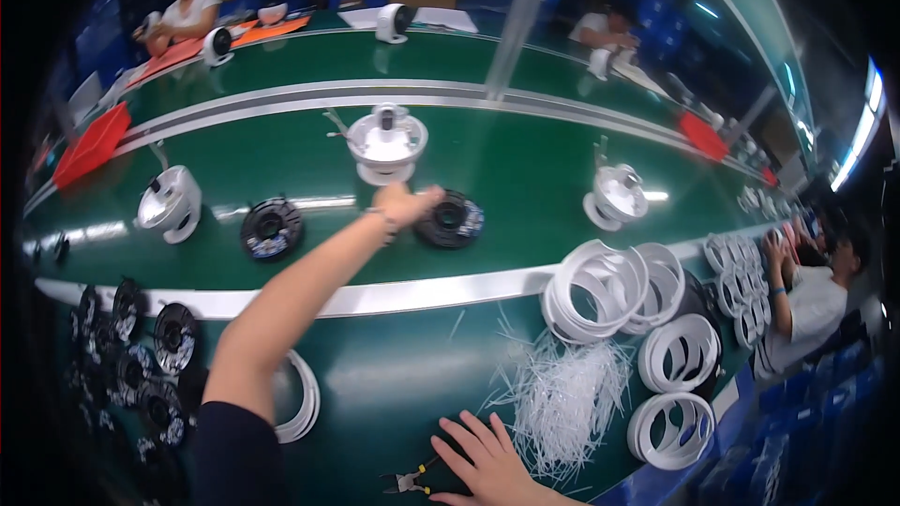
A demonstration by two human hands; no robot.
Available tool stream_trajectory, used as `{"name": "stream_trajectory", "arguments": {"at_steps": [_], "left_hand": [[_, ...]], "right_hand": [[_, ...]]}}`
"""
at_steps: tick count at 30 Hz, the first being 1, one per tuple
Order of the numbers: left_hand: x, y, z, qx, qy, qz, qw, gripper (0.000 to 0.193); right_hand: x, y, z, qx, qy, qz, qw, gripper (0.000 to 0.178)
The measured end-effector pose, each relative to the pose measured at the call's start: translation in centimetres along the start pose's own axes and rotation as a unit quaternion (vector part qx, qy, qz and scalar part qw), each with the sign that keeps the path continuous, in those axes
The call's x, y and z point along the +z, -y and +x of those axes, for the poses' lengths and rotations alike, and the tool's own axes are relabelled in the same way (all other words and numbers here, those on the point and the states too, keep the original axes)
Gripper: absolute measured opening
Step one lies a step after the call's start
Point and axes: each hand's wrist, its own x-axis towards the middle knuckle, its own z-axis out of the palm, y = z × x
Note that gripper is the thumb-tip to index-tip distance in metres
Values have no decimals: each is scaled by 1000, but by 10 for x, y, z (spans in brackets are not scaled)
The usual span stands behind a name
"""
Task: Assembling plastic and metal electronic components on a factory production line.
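Note:
My left arm stretches over the conveyor belt. My left hand point(403, 205) is at the near side of a white round housing point(386, 139) with loose wires, its thumb side over the edge of a black ring-shaped part point(450, 219). Its other fingers are hidden or blurred, so I cannot tell whether it grips either one. My right hand point(489, 465) lies on the table with fingers spread, holding nothing. Beside it are small pliers point(408, 482) with yellow-and-black handles. A pile of thin white strips point(568, 403), possibly cable ties, lies to its right.
Another black ring part point(272, 229) and white housings point(171, 204) point(617, 197) ride the belt. Several black parts point(175, 337) crowd the table's left. White rings point(595, 290) stack at the right; one white ring point(302, 398) lies behind my left arm. Other people work across and at right.

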Motion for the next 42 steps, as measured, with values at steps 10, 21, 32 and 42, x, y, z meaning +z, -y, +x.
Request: {"name": "stream_trajectory", "arguments": {"at_steps": [10, 21, 32, 42], "left_hand": [[-33, 6, -35, 219, -39, 20, 975, 43], [-134, 129, -58, 12, -92, -4, 996, 36], [-214, 113, -214, 23, -150, -272, 950, 24], [-299, 269, -581, -11, -600, -389, 699, 22]], "right_hand": [[27, 14, 8, -102, -190, 18, 976, 61], [7, 21, 47, -164, -172, 22, 971, 50], [9, 63, 185, -23, -84, 533, 842, 42], [26, 56, 176, -90, -56, 402, 909, 42]]}}
